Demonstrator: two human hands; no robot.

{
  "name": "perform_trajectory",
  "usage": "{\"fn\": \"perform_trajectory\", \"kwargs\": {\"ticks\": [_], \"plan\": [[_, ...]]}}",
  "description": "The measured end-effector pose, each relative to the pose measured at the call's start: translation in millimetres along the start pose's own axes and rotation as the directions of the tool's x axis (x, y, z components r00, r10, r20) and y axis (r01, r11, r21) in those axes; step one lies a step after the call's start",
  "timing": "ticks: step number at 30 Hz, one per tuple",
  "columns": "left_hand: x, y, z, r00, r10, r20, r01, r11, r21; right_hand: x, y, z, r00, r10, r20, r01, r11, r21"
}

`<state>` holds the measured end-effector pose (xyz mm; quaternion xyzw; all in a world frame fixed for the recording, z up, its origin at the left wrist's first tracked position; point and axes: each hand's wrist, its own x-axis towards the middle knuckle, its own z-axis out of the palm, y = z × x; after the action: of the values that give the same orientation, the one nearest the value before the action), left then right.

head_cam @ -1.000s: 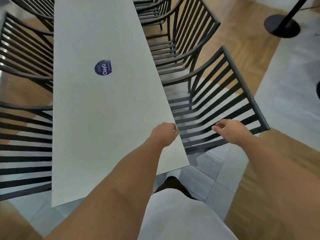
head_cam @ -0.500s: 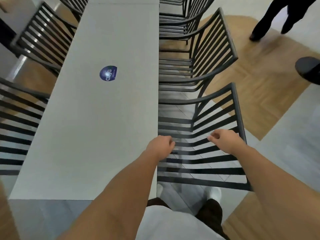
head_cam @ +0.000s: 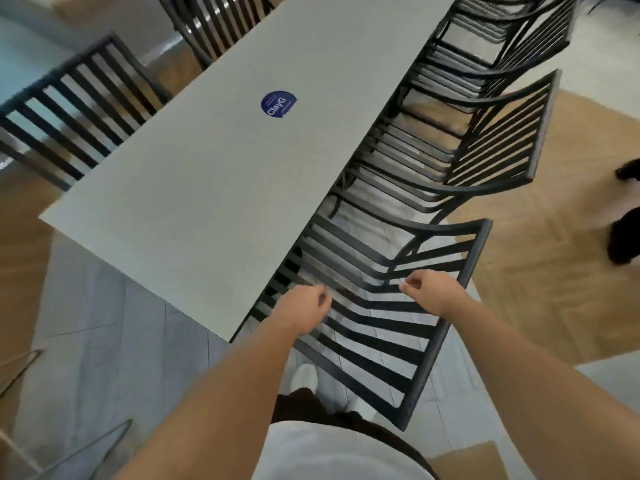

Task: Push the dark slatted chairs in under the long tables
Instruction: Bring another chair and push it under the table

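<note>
A long grey table [head_cam: 207,202] with a round blue sticker [head_cam: 278,103] runs diagonally through the head view. Dark slatted chairs line its right side. The nearest chair [head_cam: 426,372] has its seat partly under the table edge, with its backrest towards me. A second chair [head_cam: 543,126] and a third chair [head_cam: 554,29] stand beyond it. My left hand [head_cam: 304,310] hovers over the nearest chair's seat slats by the table edge, fingers curled. Above the same chair is my right hand [head_cam: 429,289], also curled. Neither hand visibly grips a slat.
More slatted chairs [head_cam: 69,116] stand along the table's left side. Another person's dark shoes [head_cam: 623,237] are on the wooden floor at the right. A thin wire frame [head_cam: 69,455] sits at the bottom left. My white shoe [head_cam: 304,377] is under the chair's back.
The view has swung, so the table now runs diagonally. The nearest chair, angled away a second ago, now lies along the table edge. Both hands stay curled above it.
</note>
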<state>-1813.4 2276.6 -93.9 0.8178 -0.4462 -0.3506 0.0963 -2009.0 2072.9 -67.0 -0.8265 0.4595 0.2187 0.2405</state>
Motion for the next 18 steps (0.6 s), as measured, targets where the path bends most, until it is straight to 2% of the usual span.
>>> {"fn": "perform_trajectory", "kwargs": {"ticks": [4, 9, 13, 18], "plan": [[0.4, -6.2, -2.3, 1.000, -0.005, -0.023, 0.004, 1.000, -0.031, 10.2, -4.1, -0.6, 1.000, 0.004, -0.010, -0.004, 0.999, 0.038], [2.6, -15.9, -7.4, 0.997, -0.034, -0.063, 0.032, 0.999, -0.034, 18.6, -18.6, 4.6, 0.997, -0.079, -0.015, 0.079, 0.997, 0.016], [0.1, -12.2, 2.3, 0.992, -0.096, -0.080, 0.091, 0.994, -0.054, 29.3, -19.0, 3.4, 0.986, -0.155, 0.056, 0.155, 0.988, -0.001], [-7.1, 12.9, 28.1, 0.959, -0.225, -0.173, 0.201, 0.969, -0.147, 59.7, -6.2, -10.5, 0.953, -0.260, 0.158, 0.274, 0.959, -0.072]]}}
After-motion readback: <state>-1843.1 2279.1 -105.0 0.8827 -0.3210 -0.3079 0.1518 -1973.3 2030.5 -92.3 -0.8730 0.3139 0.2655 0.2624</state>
